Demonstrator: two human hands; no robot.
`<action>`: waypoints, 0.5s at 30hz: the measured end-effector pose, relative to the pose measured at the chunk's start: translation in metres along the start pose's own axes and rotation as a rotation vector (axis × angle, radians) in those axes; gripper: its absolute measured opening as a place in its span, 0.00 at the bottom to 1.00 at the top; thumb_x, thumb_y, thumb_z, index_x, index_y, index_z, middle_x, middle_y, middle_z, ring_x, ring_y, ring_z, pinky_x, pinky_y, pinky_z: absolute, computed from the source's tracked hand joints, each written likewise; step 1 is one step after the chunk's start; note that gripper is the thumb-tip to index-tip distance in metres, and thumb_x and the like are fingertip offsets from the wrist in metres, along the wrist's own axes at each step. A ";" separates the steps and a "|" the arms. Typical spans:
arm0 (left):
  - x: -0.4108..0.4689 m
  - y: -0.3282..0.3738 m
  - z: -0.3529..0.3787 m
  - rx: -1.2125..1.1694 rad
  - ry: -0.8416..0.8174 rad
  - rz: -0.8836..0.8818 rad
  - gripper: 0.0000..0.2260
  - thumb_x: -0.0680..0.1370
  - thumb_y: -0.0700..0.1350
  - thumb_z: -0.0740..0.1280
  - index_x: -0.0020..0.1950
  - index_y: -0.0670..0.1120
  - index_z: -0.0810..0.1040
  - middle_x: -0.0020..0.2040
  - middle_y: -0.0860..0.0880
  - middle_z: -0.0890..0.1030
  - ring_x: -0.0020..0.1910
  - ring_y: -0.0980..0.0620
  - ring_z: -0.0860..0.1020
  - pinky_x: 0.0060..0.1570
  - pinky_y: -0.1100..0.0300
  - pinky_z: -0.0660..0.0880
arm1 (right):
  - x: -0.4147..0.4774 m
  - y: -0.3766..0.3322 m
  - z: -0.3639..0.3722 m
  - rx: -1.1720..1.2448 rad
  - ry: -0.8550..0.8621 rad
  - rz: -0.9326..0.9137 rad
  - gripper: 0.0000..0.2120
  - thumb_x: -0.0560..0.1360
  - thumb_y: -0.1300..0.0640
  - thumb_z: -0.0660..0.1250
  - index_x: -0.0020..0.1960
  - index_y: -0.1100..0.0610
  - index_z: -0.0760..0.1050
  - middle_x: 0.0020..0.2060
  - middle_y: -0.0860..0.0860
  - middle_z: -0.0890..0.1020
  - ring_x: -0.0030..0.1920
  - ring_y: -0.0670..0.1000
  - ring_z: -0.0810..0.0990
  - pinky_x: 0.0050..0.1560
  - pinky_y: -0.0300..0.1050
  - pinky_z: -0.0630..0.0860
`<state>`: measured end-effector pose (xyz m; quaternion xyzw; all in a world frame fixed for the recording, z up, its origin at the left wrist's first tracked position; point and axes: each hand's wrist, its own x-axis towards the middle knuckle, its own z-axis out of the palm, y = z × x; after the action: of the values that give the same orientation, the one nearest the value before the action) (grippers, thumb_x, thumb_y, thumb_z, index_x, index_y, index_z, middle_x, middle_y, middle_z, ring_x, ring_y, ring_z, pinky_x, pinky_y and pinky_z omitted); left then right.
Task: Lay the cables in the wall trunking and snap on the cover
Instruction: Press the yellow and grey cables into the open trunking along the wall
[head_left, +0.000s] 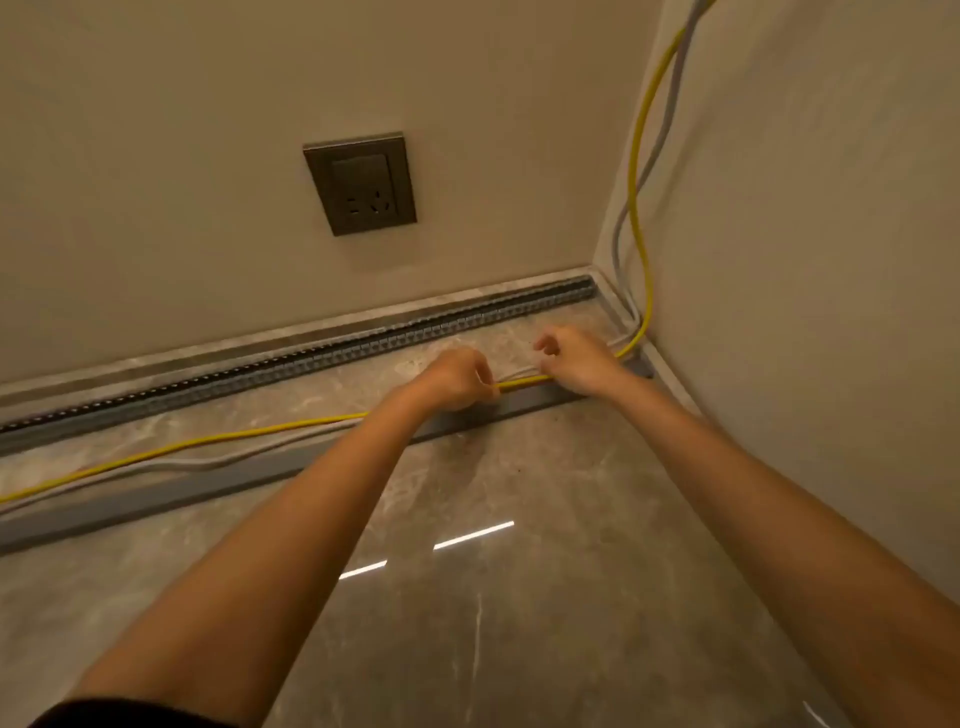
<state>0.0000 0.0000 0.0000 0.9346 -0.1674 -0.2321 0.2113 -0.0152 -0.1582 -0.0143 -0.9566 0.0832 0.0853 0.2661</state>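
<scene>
A slotted grey trunking (332, 353) runs along the foot of the wall, its top open. A yellow cable (218, 440) and a grey cable (171, 462) come down the right corner and lie on the marble floor in front of it. The long grey cover (156, 499) lies on the floor, nearer me than the cables. My left hand (460, 379) pinches the yellow cable. My right hand (576, 361) grips the same cable a short way to the right, near the corner, just above the floor.
A dark socket plate (361, 183) sits on the wall above the trunking. The side wall (831, 260) closes the corner at right. Polished marble floor (519, 571) stretches toward me.
</scene>
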 end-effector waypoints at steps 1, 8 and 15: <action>0.002 0.001 0.001 0.015 -0.010 0.006 0.12 0.75 0.42 0.68 0.56 0.38 0.79 0.58 0.39 0.80 0.58 0.43 0.77 0.56 0.55 0.73 | 0.000 0.002 0.000 -0.012 -0.018 -0.012 0.14 0.75 0.61 0.63 0.59 0.60 0.75 0.60 0.60 0.79 0.61 0.59 0.75 0.62 0.50 0.72; 0.017 0.003 0.006 0.072 0.011 -0.037 0.11 0.76 0.41 0.63 0.54 0.35 0.77 0.54 0.36 0.79 0.56 0.39 0.76 0.50 0.51 0.73 | 0.007 0.021 -0.011 -0.142 -0.029 -0.070 0.08 0.73 0.56 0.67 0.50 0.57 0.81 0.52 0.58 0.83 0.55 0.57 0.79 0.51 0.47 0.72; 0.031 -0.003 0.002 -0.247 0.015 -0.001 0.22 0.77 0.54 0.64 0.25 0.49 0.63 0.26 0.50 0.65 0.27 0.53 0.64 0.28 0.59 0.59 | 0.022 0.027 -0.019 -0.068 -0.031 -0.181 0.07 0.73 0.57 0.67 0.38 0.56 0.80 0.34 0.55 0.77 0.40 0.53 0.75 0.41 0.44 0.66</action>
<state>0.0254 -0.0103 -0.0143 0.9033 -0.1356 -0.2439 0.3259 0.0033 -0.1932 -0.0161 -0.9672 -0.0106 0.0785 0.2414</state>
